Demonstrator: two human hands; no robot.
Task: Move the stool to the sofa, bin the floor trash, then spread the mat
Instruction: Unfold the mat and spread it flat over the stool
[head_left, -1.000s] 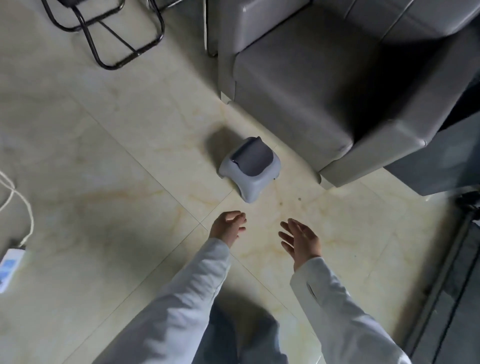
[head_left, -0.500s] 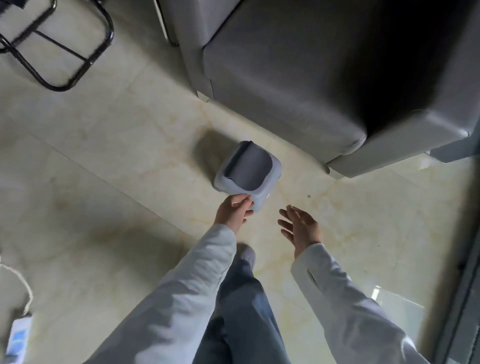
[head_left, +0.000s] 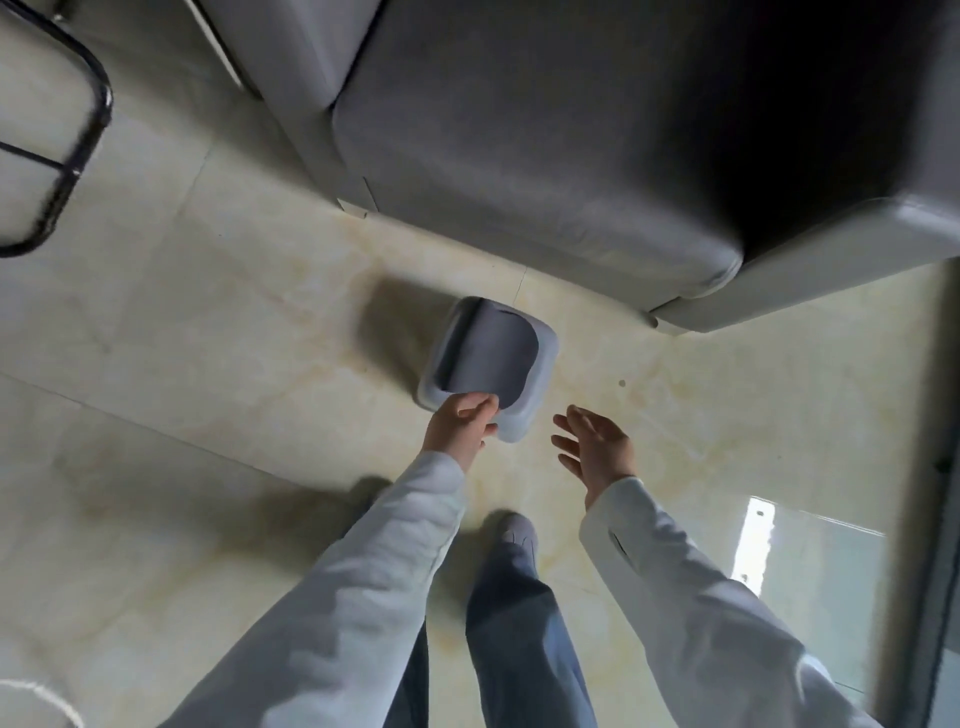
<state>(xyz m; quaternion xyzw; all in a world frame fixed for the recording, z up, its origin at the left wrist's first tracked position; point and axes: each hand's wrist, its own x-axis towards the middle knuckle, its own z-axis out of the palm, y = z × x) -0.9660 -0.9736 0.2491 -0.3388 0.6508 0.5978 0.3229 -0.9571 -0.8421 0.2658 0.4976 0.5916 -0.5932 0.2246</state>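
Now the left hand (head_left: 460, 428) has reached the stool (head_left: 488, 364), its fingers (head_left: 480, 413) pinching the near edge; right hand (head_left: 597, 447) spread, beside the sofa (head_left: 519, 156).

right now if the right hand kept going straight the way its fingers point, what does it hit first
Probably the stool: the open right hand points up and left toward its near right corner. Depth is unclear, so it might pass just beside it onto the floor.

No readable text, labels, brands or numbers anywhere; small grey plastic stool (head_left: 488, 358) and grey leather sofa (head_left: 545, 156) carry no markings.
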